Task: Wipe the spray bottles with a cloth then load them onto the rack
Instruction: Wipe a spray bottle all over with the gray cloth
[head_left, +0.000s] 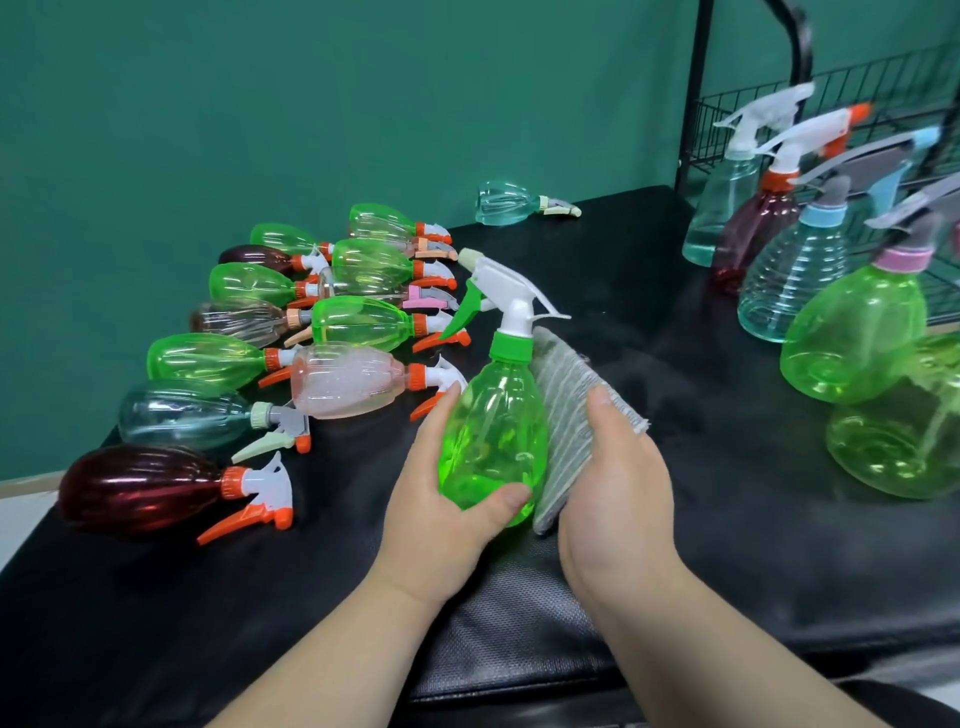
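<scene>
My left hand (441, 483) grips the base of a green spray bottle (493, 431) with a white head and green trigger, held upright above the black table (701, 467). A grey striped cloth (569, 410) lies against the bottle's right side, and my right hand (613, 478) holds it there with the thumb over its upper edge. Several spray bottles (332, 322) in green, pink, clear and dark red lie on their sides at the left of the table. A black wire rack (779, 119) stands at the back right.
Several upright bottles (810, 275) in clear blue, maroon and green stand at the right in front of the rack. One teal bottle (511, 202) lies alone near the green wall at the back. A dark red bottle (156, 488) lies nearest at the front left.
</scene>
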